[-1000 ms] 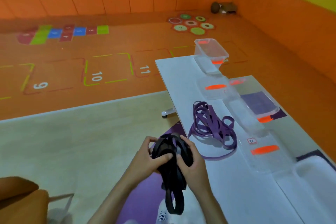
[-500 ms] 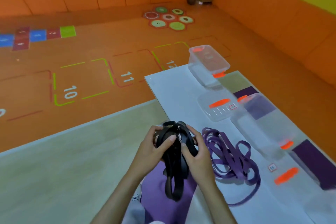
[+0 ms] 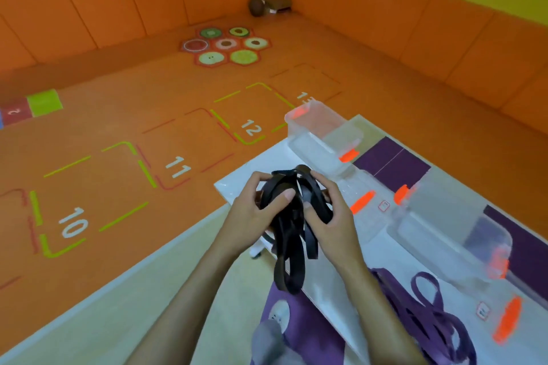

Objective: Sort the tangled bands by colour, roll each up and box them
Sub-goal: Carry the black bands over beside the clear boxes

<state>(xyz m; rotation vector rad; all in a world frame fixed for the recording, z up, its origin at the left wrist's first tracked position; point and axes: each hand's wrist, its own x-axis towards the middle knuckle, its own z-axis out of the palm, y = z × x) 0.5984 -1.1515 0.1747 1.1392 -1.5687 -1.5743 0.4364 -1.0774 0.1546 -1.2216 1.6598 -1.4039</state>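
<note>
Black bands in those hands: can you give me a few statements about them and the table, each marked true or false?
1. The left hand and the right hand both grip the black bands. True.
2. The purple bands are packed in a box. False: they lie loose on the white table.
3. The black bands form a tight roll with nothing hanging. False: loose loops hang below the hands.
4. Clear boxes with orange clips stand on the table. True.
</note>
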